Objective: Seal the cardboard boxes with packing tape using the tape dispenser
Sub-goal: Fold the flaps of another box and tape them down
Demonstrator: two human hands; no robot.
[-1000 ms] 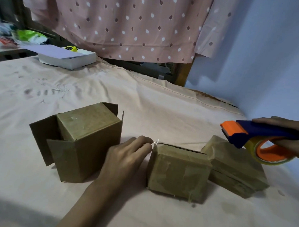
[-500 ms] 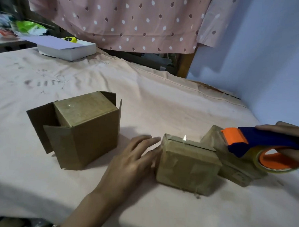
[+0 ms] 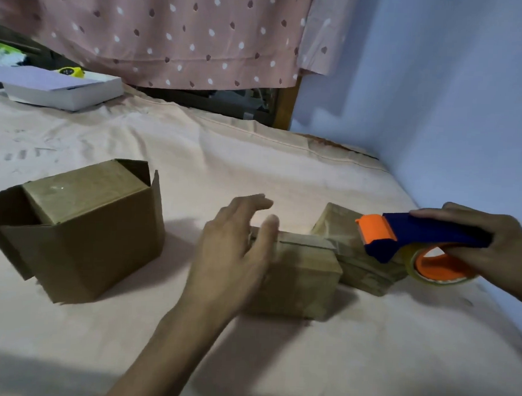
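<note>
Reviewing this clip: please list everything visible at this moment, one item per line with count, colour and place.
open cardboard box: 1, brown, left on the sheet, flaps up
taped cardboard boxes: 2, brown, centre right, side by side
tape dispenser: 1, blue and orange with a clear tape roll, above the right taped box
bed sheet: 1, pale peach, under everything
white flat box: 1, white, far left
yellow object: 1, behind the white flat box; too small to identify
dotted cloth: 1, pink, hanging at the back
wall: 1, light blue, right
left hand: 1, fingers spread over the middle box
right hand: 1, grips the tape dispenser
</note>
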